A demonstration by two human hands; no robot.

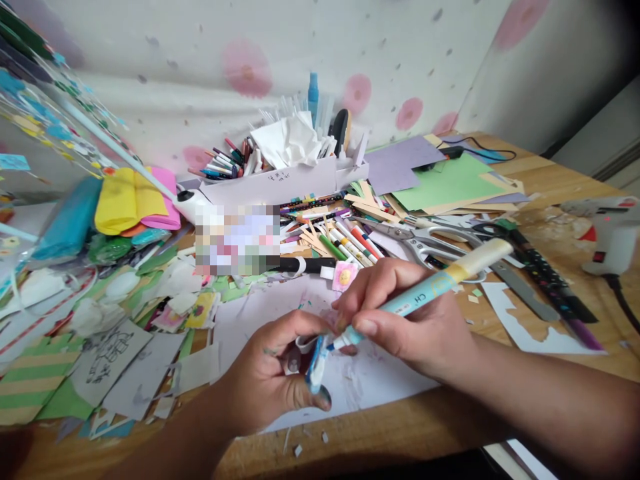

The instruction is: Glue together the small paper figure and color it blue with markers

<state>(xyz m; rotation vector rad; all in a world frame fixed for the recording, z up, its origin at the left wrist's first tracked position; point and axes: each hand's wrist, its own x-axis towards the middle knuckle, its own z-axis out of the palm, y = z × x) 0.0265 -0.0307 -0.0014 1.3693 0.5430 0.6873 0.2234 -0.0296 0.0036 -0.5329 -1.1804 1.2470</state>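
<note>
My right hand grips a marker with a light blue barrel and a pale yellow end. Its blue tip touches a small white and blue piece pinched between the thumb and fingers of my left hand. What exactly this piece is I cannot make out; its edge is partly coloured blue. Dark smudges mark my left thumb. Below both hands lies a white sheet of paper with faint smears. A small pink card with a yellow flower sits just beyond my right hand's fingers.
Scissors and scattered markers lie behind my hands. A white box of pens and tissue stands against the wall. Paper scraps cover the left side. At the right are a glue gun and a cut white sheet.
</note>
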